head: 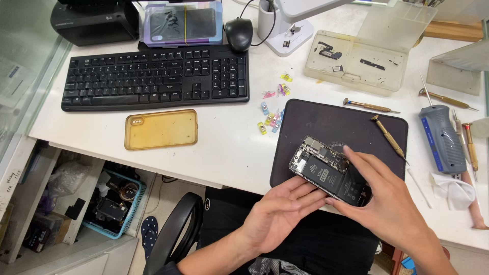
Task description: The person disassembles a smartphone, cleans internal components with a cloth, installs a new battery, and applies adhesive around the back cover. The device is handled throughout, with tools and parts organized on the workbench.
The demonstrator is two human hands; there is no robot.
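Currently I support the opened black smartphone with exposed battery and circuit board (330,171) above the dark rectangular work mat (326,119): left hand (277,209) flat, palm-up beneath; right hand (384,196) pinching its edge. Judged light, rigid, fragile; grip frame edges only, avoiding internals.

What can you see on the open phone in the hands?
The opened phone has no screen, so its insides show: a black battery, small metal parts and a dark frame. It lies tilted over the front edge of the dark mat. The left hand supports it from below; the right hand rests fingers on top.
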